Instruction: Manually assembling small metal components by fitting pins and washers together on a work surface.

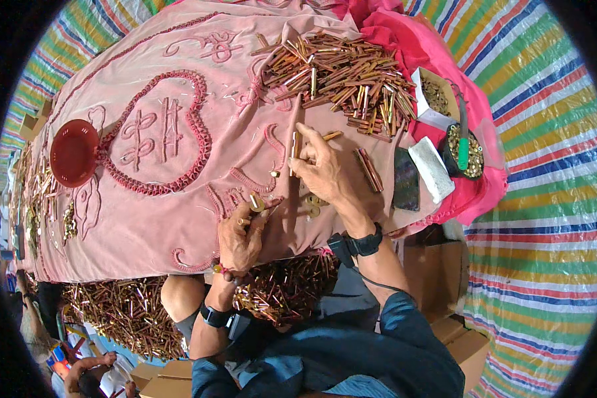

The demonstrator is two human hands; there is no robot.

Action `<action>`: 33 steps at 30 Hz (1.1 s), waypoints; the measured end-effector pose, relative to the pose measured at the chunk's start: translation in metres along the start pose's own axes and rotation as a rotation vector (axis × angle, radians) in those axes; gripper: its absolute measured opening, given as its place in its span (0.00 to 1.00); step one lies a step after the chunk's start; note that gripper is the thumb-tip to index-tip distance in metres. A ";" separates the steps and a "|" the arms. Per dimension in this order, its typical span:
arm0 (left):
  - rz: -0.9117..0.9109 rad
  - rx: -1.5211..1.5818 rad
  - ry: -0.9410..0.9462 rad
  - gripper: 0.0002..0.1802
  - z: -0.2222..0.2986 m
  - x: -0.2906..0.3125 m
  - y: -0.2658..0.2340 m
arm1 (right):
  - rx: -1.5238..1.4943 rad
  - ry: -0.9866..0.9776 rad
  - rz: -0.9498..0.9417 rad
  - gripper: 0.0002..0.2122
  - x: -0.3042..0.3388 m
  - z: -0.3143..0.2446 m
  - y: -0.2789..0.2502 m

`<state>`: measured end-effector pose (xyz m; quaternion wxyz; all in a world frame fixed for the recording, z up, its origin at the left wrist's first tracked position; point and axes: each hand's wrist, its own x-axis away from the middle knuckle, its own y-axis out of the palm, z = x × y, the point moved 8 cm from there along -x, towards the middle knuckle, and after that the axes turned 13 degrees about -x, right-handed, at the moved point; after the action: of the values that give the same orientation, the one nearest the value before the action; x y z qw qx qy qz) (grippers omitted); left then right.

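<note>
My right hand (318,169) is closed in a pinch on a slim, shiny copper-brown tube (294,147), held lengthwise over the pink cloth (245,162). To its left and nearer me, the fingers of my left hand (239,244) are bent around a small gold-coloured ring-like cap (257,202). A dark reddish tube (272,203) juts out beside that cap; whether the two are joined I cannot tell. A tiny gold piece (274,174) lies on the cloth between my hands. Several pale gold rings (314,204) rest under my right wrist.
A heap of brown tubes (345,73) covers the far right. Right of my hand lie a few tubes (368,170), a dark flat slab (406,180), a white block (432,169), a white box (426,109) and a dark bowl (452,149) with a green-handled tool (464,152). A red bowl (74,154) stands left.
</note>
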<state>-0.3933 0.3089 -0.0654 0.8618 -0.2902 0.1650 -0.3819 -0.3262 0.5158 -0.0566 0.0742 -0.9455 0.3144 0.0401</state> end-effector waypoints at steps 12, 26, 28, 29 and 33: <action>0.080 -0.007 0.015 0.07 0.007 -0.001 -0.007 | -0.320 0.060 0.027 0.30 0.007 -0.006 0.010; 0.030 0.002 -0.005 0.06 0.001 -0.003 0.001 | -0.471 0.002 -0.104 0.34 0.022 -0.012 0.041; 0.039 0.000 -0.017 0.06 -0.003 -0.002 -0.002 | -0.511 0.022 -0.065 0.33 0.022 -0.012 0.044; 0.050 -0.008 -0.001 0.07 -0.004 -0.002 -0.003 | -0.549 0.039 -0.028 0.32 0.022 -0.011 0.046; 0.083 -0.043 0.109 0.08 0.001 -0.002 0.001 | -0.618 -0.013 0.031 0.33 0.017 -0.013 0.032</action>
<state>-0.3935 0.3107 -0.0653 0.8602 -0.2802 0.2318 -0.3576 -0.3319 0.4782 -0.0493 -0.2155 -0.9182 0.3011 0.1410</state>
